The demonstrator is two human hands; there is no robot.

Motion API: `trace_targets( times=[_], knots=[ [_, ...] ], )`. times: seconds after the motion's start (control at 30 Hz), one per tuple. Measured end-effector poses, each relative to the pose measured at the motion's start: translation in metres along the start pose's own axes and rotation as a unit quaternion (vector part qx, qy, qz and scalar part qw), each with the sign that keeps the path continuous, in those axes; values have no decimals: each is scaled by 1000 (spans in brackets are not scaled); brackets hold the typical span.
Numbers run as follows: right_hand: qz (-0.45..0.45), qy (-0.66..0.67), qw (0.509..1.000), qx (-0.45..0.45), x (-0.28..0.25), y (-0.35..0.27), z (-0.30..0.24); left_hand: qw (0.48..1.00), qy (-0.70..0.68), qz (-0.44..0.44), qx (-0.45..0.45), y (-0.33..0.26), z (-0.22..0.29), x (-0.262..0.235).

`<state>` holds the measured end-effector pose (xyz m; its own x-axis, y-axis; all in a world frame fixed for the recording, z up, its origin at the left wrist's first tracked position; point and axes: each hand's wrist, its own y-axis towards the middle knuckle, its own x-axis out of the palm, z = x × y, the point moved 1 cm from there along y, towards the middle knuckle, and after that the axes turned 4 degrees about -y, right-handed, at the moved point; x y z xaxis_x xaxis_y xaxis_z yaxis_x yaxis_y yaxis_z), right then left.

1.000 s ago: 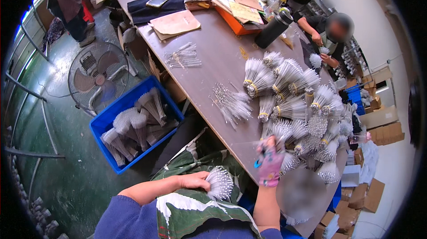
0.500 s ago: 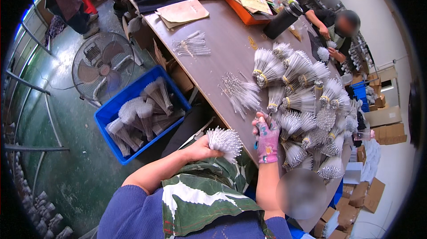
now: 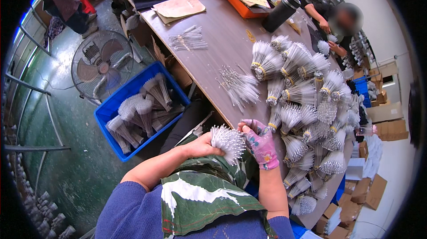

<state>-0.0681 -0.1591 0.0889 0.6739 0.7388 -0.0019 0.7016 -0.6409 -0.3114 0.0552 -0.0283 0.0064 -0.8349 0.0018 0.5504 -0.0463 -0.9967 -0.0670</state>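
Observation:
My bare left hand [image 3: 201,145] is wrapped around a thick bundle of thin, white-tipped brushes [image 3: 228,144], held over my lap with its tips turned toward the right. Close beside that bundle is my right hand [image 3: 261,144], in a pink patterned fingerless glove. Its thumb and fingers are pinched together near the tips; what they hold, if anything, is too small to make out. On the table edge ahead lies a loose heap of the same brushes [image 3: 240,87]. To the right, many tied brush bundles [image 3: 304,92] are piled up, several with yellow bands.
A blue crate [image 3: 119,152] with more bundles stands at my left, beside a floor fan [image 3: 102,66]. Farther up the brown table [image 3: 218,43] are a small brush group [image 3: 189,38], yellow bands [image 3: 251,36], a black bottle [image 3: 281,13] and an orange tray [image 3: 242,10]. A co-worker [image 3: 331,21] sits across.
My right hand has come from the loose heap at the table edge back toward me, beside the held bundle. The left hand keeps its bundle, hardly moved.

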Motion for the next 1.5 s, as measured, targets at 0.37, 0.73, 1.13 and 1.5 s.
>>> trace_targets(
  times=[0.37,0.73,1.13,1.5],
  knots=[
    [-128,-122,982,67,-17,-28,4,994,43,-77,-64,-16,-16,0],
    [-114,-123,980,104,-8,-62,31,874,-377,-202,-231,-41,-24,5],
    [-114,-44,990,70,-2,-63,51,918,-265,-81,-283,-25,-45,4],
    [-137,74,979,132,-8,-67,56,939,-272,-4,-210,-33,-23,25]
  ],
)
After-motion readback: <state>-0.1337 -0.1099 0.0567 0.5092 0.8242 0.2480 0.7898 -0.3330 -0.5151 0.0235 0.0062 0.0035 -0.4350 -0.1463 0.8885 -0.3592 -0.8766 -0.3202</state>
